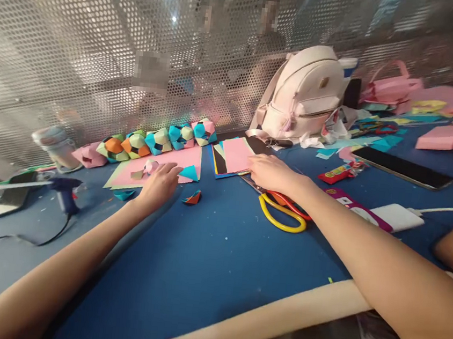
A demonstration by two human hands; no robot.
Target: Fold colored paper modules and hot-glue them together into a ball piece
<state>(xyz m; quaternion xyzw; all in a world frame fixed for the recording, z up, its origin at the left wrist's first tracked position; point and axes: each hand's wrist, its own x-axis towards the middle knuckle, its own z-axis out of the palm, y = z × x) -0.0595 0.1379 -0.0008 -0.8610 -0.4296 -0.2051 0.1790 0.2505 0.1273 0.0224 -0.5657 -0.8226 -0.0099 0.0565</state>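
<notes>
My left hand (pixel 160 185) reaches over pink paper sheets (pixel 187 157) on the blue table, its fingers apart and slightly bent. Close to its fingertips are a small folded pink-and-white paper piece (pixel 150 167) and a blue folded piece (pixel 189 173); neither appears gripped. At the right edge of a stack of coloured paper (pixel 236 157), pink on top, my right hand (pixel 270 172) has its fingers closed on the sheets. Scissors (pixel 284 218) with yellow and red handles lie below that wrist. Two more folded pieces, one teal (pixel 124 195) and one orange-and-blue (pixel 192 197), rest nearby.
Several folded paper balls (pixel 159 141) line the perforated metal screen (pixel 102 43). A corded glue gun (pixel 66 193) and a bottle (pixel 56 149) stand left. Rightward are a backpack (pixel 309 92), a black phone (pixel 407 168), a red wrapper (pixel 337 173) and a white charger (pixel 397 217).
</notes>
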